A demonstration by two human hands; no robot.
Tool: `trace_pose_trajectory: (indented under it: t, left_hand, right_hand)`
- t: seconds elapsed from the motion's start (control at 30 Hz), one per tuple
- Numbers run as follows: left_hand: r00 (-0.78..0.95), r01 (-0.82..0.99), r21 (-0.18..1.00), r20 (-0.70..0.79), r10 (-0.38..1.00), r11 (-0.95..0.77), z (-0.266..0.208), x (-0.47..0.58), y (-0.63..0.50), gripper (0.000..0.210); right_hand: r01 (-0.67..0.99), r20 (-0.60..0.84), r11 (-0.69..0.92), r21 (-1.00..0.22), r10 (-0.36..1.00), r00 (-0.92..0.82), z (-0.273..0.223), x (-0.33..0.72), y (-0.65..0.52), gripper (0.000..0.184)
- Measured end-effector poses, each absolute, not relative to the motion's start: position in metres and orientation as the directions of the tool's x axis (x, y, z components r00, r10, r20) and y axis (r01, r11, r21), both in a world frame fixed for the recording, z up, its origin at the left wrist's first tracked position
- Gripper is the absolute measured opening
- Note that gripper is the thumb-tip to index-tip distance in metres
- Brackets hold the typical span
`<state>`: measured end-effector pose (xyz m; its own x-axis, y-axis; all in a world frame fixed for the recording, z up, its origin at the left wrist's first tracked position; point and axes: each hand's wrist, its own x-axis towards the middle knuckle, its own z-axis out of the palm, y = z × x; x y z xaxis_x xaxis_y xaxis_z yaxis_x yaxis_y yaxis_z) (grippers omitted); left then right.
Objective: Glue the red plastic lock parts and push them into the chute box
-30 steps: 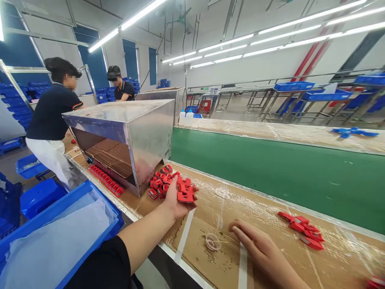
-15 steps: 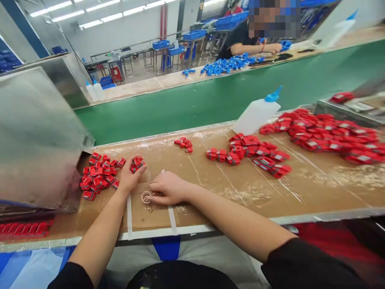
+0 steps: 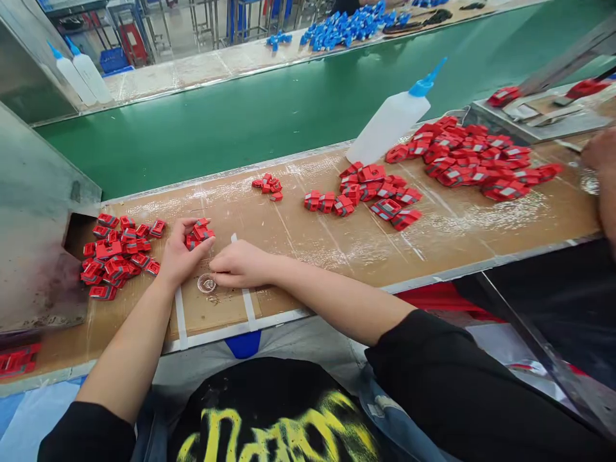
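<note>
My left hand (image 3: 179, 255) is closed around a few small red plastic parts with grey trim (image 3: 199, 232), held just above the tabletop. Close beside it, my right hand (image 3: 244, 264) has its fingers curled and pinched at the right edge of a small clear round dish (image 3: 206, 283). Tiny bits seem to lie in and below the dish, too small to name. Whatever the right fingertips grip is hidden. A pile of similar red parts (image 3: 118, 253) lies to the left of my left hand.
More red parts (image 3: 370, 189) and a larger red heap (image 3: 474, 157) lie to the right, by a white squeeze bottle (image 3: 387, 128) with a blue nozzle. A metal box (image 3: 38, 224) stands left. Beyond runs a green belt (image 3: 231, 122). Another person's hand (image 3: 599, 154) is at far right.
My view has tipped downward and shifted right, bringing another person's hand in. My left hand still holds the red parts. My right fingertips have drawn slightly up toward the dish's edge.
</note>
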<state>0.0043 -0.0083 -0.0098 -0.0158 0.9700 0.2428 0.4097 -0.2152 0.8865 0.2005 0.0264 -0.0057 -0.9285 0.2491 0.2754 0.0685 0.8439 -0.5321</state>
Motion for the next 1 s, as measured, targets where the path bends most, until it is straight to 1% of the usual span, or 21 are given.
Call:
trace_pose_trajectory:
  t: [0.07, 0.13, 0.2, 0.27, 0.3, 0.37, 0.43, 0.53, 0.73, 1.0]
  left_hand:
    - [-0.014, 0.439, 0.875, 0.232, 0.973, -0.202, -0.011, 0.004, -0.009, 0.047]
    - [-0.004, 0.463, 0.863, 0.229, 0.973, -0.202, -0.011, 0.003, -0.011, 0.046]
    - [0.02, 0.488, 0.849, 0.221, 0.975, -0.202, -0.009, 0.002, -0.012, 0.046]
    - [0.046, 0.531, 0.824, 0.203, 0.978, -0.196, -0.006, 0.002, -0.013, 0.046]
    - [0.057, 0.557, 0.808, 0.19, 0.98, -0.189, -0.004, 0.002, -0.014, 0.046]
    - [0.071, 0.609, 0.774, 0.168, 0.983, -0.176, -0.002, 0.003, -0.015, 0.047]
    - [0.068, 0.654, 0.739, 0.156, 0.985, -0.162, 0.0, 0.003, -0.016, 0.049]
    - [0.053, 0.696, 0.702, 0.159, 0.986, -0.15, 0.0, 0.003, -0.015, 0.051]
    - [0.068, 0.689, 0.705, 0.169, 0.983, -0.169, 0.001, 0.003, -0.015, 0.05]
    - [0.079, 0.701, 0.687, 0.191, 0.978, -0.19, 0.003, 0.005, -0.015, 0.047]
  right_hand:
    - [0.026, 0.285, 0.774, -0.632, 0.263, -0.922, -0.007, 0.201, 0.027, 0.037]
    - [-0.036, 0.331, 0.673, -0.739, 0.317, -0.889, -0.007, 0.202, 0.029, 0.041]
    - [-0.09, 0.403, 0.564, -0.821, 0.461, -0.79, -0.006, 0.206, 0.033, 0.042]
    - [-0.118, 0.448, 0.483, -0.868, 0.656, -0.607, -0.005, 0.209, 0.038, 0.042]
    - [-0.118, 0.448, 0.457, -0.882, 0.733, -0.511, -0.004, 0.21, 0.04, 0.042]
    - [-0.101, 0.425, 0.421, -0.902, 0.819, -0.384, -0.004, 0.211, 0.045, 0.042]
    - [-0.083, 0.406, 0.406, -0.91, 0.835, -0.371, -0.006, 0.21, 0.049, 0.042]
    - [-0.081, 0.419, 0.426, -0.901, 0.808, -0.413, -0.009, 0.207, 0.053, 0.042]
    - [-0.068, 0.436, 0.46, -0.885, 0.77, -0.467, -0.012, 0.205, 0.055, 0.044]
    - [-0.048, 0.453, 0.488, -0.872, 0.764, -0.46, -0.012, 0.207, 0.057, 0.044]
